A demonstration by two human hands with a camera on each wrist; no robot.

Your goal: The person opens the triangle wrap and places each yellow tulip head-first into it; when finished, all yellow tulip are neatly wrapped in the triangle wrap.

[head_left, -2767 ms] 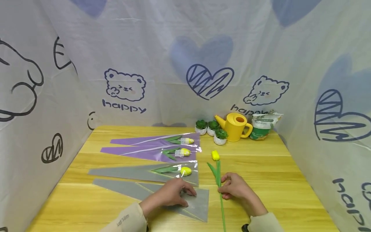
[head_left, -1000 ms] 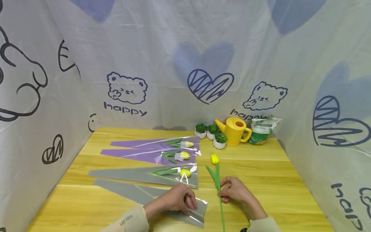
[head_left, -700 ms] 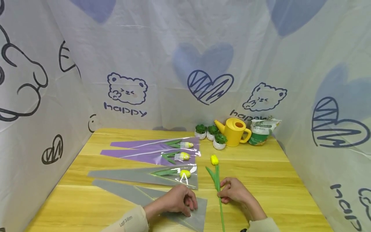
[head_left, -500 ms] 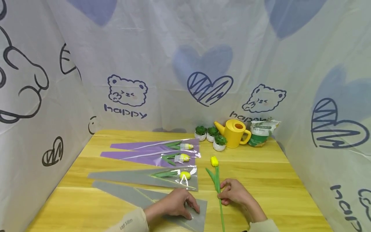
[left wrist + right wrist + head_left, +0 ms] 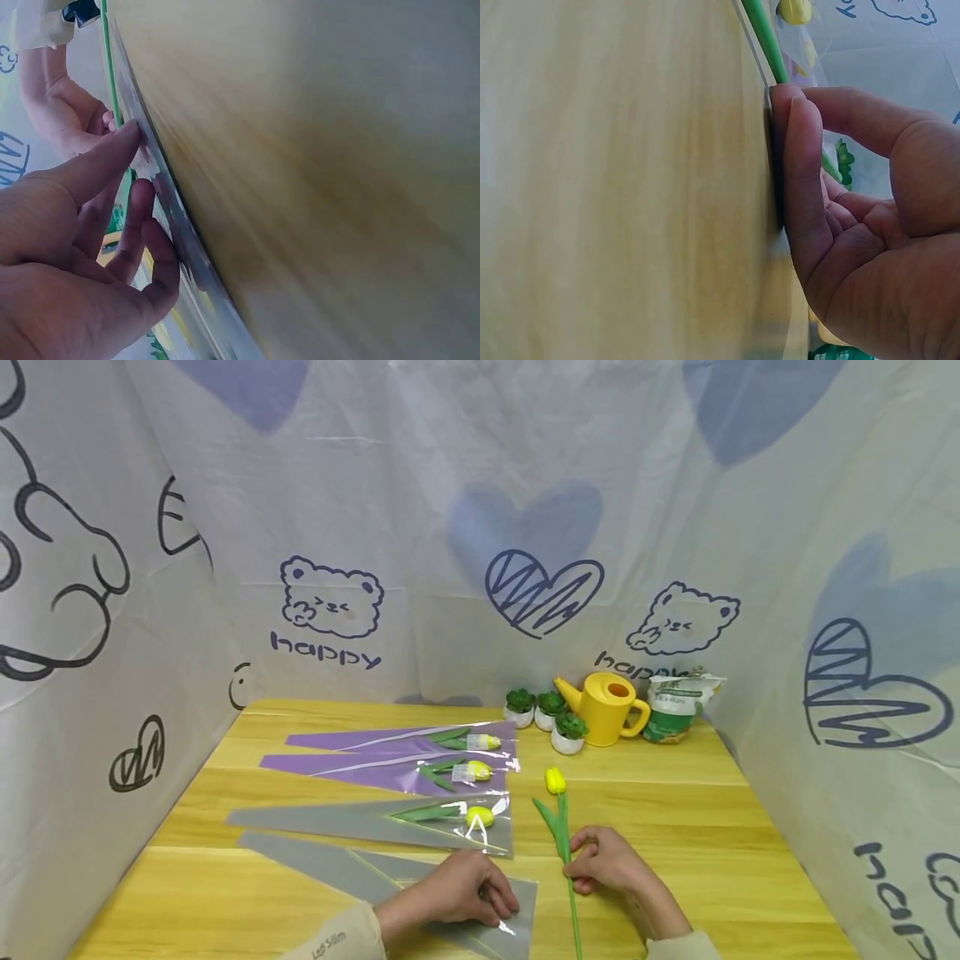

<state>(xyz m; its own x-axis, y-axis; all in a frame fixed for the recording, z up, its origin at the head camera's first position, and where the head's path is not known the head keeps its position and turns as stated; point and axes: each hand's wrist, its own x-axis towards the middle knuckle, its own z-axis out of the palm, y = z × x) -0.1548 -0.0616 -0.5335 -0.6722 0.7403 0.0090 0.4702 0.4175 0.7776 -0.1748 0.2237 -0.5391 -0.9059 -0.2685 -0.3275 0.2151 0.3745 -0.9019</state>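
In the head view my left hand [image 5: 467, 889] lies over the wide end of a grey, clear-fronted flower sleeve [image 5: 300, 856] nearest me. Its fingertips touch the film, and the left wrist view shows thumb and bent fingers apart at the sheet [image 5: 184, 236]. My right hand [image 5: 611, 862] pinches the green stem of a yellow tulip [image 5: 555, 781] between thumb and fingers, just below the leaves. The tulip points away from me, right of the sleeves. In the right wrist view the stem [image 5: 761, 34] runs up from the pinching fingertips, close over the table.
Beyond lie another grey sleeve [image 5: 315, 818] and two purple sleeves [image 5: 322, 762], each holding a yellow tulip. At the back right stand several small potted succulents [image 5: 567, 735], a yellow watering can [image 5: 606, 710] and a green-white bag [image 5: 675, 706]. Printed cloth walls [image 5: 420, 527] surround the table [image 5: 712, 827].
About a second ago the near sleeve's wide end was buckled up under my left hand; now it lies flatter. My left fingertips draw closer together. The right hand keeps its pinch on the tulip.
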